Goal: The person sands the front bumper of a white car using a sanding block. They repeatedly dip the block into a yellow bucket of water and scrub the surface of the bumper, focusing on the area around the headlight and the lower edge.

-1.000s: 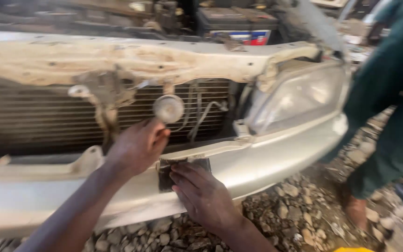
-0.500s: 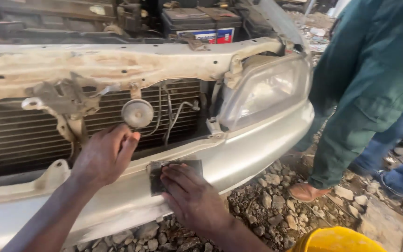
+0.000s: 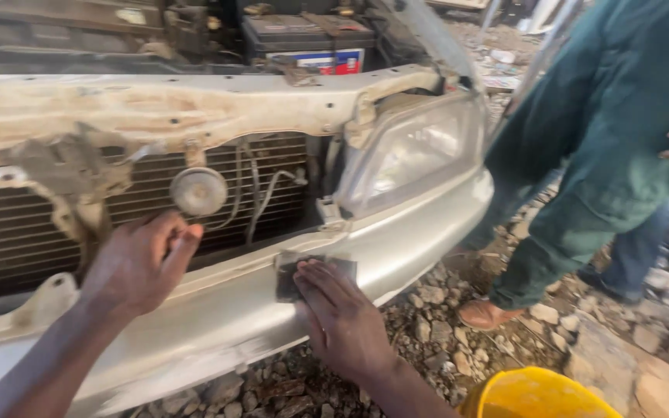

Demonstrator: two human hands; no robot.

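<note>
Right hand flat over dark sanding sheet on bumper

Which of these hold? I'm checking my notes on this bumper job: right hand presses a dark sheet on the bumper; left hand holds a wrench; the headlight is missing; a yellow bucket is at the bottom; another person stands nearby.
1. The right hand presses a dark sheet on the bumper. True.
2. The left hand holds a wrench. False: it holds no tool and rests on the bumper's top edge.
3. The headlight is missing. False: it is fitted.
4. A yellow bucket is at the bottom. True.
5. Another person stands nearby. True.
</note>
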